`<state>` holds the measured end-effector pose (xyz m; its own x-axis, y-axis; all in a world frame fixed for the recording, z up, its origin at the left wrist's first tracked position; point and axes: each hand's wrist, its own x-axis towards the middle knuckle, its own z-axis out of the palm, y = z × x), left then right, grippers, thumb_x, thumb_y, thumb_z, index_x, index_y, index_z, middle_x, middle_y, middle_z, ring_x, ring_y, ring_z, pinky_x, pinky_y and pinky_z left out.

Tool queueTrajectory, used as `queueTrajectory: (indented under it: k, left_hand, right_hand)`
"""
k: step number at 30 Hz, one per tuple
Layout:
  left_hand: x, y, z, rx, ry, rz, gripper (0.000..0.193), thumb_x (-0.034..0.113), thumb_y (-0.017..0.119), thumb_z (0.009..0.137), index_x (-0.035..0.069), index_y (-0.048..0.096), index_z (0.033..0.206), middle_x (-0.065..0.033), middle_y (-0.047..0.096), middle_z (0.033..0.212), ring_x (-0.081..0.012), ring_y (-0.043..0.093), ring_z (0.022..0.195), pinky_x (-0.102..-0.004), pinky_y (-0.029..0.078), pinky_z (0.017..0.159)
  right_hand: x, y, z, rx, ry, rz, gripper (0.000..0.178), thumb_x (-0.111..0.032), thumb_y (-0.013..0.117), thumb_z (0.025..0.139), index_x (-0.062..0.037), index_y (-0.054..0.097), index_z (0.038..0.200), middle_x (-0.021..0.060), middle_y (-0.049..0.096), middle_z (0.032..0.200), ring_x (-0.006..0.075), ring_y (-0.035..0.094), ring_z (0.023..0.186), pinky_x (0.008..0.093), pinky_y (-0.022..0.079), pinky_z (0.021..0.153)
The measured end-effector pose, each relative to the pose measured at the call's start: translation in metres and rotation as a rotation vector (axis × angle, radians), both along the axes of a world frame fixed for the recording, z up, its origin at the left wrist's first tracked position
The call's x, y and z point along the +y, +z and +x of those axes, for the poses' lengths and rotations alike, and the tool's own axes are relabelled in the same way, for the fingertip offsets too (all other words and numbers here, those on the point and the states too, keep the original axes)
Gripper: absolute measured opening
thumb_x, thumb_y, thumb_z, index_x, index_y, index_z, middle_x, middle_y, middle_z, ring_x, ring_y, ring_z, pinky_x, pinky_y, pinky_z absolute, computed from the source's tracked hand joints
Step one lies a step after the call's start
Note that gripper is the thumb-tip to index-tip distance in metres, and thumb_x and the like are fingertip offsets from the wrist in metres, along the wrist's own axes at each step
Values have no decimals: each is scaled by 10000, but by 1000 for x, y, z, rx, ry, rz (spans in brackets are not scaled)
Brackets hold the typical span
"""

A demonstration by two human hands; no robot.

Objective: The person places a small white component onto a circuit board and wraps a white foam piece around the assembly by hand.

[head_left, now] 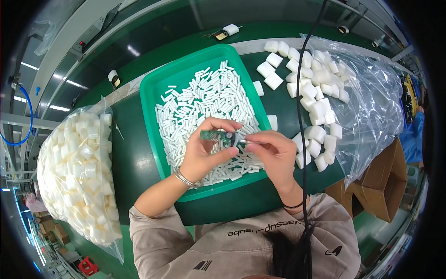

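Above the near half of a green tray (149, 125), my left hand (197, 151) grips a small green circuit board (214, 136) between thumb and fingers. A round grey part sits at the board's right end. My right hand (278, 151) pinches a thin white stick (248, 141) against that end; whether it is inserted or only touching, I cannot tell. Many short white sticks (200, 100) like it lie loose in the tray beneath both hands.
A clear bag of white plastic housings (76, 172) bulges at the left. More white housings (318, 109) spill from a clear bag (376, 102) at the right. A black cable (300, 93) hangs beside my right hand. Partly assembled units (228, 31) sit on the far green belt.
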<state>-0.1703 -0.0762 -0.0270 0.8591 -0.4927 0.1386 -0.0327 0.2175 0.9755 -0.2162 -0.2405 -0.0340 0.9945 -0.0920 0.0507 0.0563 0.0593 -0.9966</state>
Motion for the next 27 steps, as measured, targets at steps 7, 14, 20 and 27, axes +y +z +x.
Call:
queueTrajectory:
  k: [7,14,20,27]
  left_hand:
    - [2,0,-2,-36,28,71,339,-22,710,608,35,554,903,-52,545,933,-130,531,860,-260,420,778]
    - [4,-2,-1,-157,30,185,353,10,726,601,37,572,917,-51,571,865,-135,555,803,-252,430,742]
    - [6,-3,-4,52,46,211,359,69,747,614,11,566,919,-33,586,815,-105,551,777,-245,431,710]
    - [8,0,-4,213,-6,154,364,44,756,604,-17,555,901,-80,603,848,-123,572,791,-255,452,733]
  right_hand:
    - [-1,0,-6,-95,-75,49,147,68,611,706,28,628,846,90,621,767,101,573,645,209,451,567]
    - [-12,0,-4,-291,2,-190,147,89,630,665,38,612,803,108,616,743,157,581,641,225,452,592]
    - [-15,-2,4,-619,-52,-514,246,-18,707,577,-23,642,814,77,594,663,207,564,572,253,451,514]
    - [-13,2,0,-734,-84,-622,297,2,706,550,-4,627,837,66,588,675,197,556,570,248,452,495]
